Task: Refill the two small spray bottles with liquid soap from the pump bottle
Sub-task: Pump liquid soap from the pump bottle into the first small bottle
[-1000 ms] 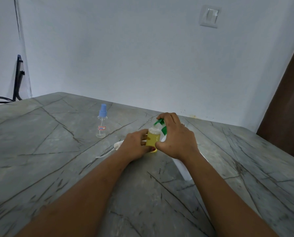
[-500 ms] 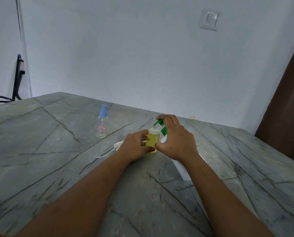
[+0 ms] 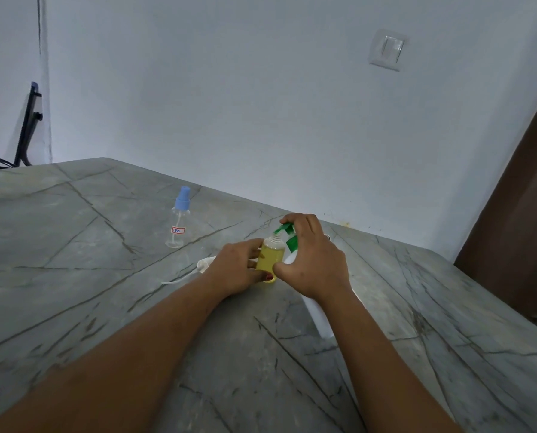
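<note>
Head view: we are gripping the uncapped spray bottle (image 3: pixel 270 257), nearly full of yellow soap, on the table (image 3: pixel 104 276), left hand (image 3: pixel 236 271) curled round it, right hand (image 3: pixel 318 264) curled over the green head of the pump bottle (image 3: pixel 318 318). We are judging slow presses best, spout centred over the neck.

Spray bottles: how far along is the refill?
Done: neither finished. In hand: left hand holds the uncapped bottle, mostly full of yellow soap, under the pump bottle spout; right hand on the pump. Left: refit its sprayer top; blue-capped bottle looks empty, capped.
</note>
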Demonstrator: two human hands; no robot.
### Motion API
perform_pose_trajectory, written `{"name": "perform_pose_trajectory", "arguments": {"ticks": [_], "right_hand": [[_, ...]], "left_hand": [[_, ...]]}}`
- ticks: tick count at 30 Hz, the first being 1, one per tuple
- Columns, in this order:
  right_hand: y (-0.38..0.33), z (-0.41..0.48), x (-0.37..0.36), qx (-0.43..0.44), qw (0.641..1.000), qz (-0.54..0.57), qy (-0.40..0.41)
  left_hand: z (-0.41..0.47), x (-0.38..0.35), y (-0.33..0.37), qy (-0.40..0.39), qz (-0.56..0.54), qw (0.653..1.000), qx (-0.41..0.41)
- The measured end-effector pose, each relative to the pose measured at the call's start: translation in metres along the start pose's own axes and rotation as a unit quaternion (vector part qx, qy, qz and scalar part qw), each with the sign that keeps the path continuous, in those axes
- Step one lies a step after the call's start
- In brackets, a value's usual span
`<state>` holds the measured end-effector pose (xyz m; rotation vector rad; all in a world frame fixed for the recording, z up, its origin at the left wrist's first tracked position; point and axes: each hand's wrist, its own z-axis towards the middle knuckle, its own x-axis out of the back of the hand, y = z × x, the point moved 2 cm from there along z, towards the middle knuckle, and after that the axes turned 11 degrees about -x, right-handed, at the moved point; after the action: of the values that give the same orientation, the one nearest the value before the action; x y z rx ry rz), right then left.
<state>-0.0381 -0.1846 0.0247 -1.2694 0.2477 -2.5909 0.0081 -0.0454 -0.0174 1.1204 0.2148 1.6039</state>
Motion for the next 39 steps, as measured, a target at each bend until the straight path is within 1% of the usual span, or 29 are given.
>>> {"name": "perform_pose_trajectory", "arguments": {"ticks": [9, 14, 18, 24, 32, 39], "right_hand": [[0.003, 0.0, -0.003, -0.004, 1.0, 0.011, -0.008], [0.002, 0.0, -0.002, 0.004, 1.0, 0.015, -0.011], [0.002, 0.0, -0.002, 0.008, 1.0, 0.018, -0.012], [-0.002, 0.001, -0.001, 0.0, 1.0, -0.012, -0.007], [-0.005, 0.0, 0.001, -0.005, 0.999, -0.039, -0.012], [-0.005, 0.001, 0.002, -0.015, 0.999, -0.038, 0.0]], "left_hand": [[0.001, -0.002, -0.005, 0.009, -0.002, 1.0, 0.005], [0.002, 0.0, -0.007, 0.027, 0.032, 0.999, 0.003], [0.002, -0.001, -0.009, 0.021, 0.043, 0.999, 0.005], [0.004, -0.001, -0.011, 0.025, 0.059, 0.998, 0.001], [0.003, -0.002, -0.009, 0.028, 0.055, 0.998, 0.004], [0.004, -0.005, -0.01, 0.024, 0.061, 0.998, 0.007]]}}
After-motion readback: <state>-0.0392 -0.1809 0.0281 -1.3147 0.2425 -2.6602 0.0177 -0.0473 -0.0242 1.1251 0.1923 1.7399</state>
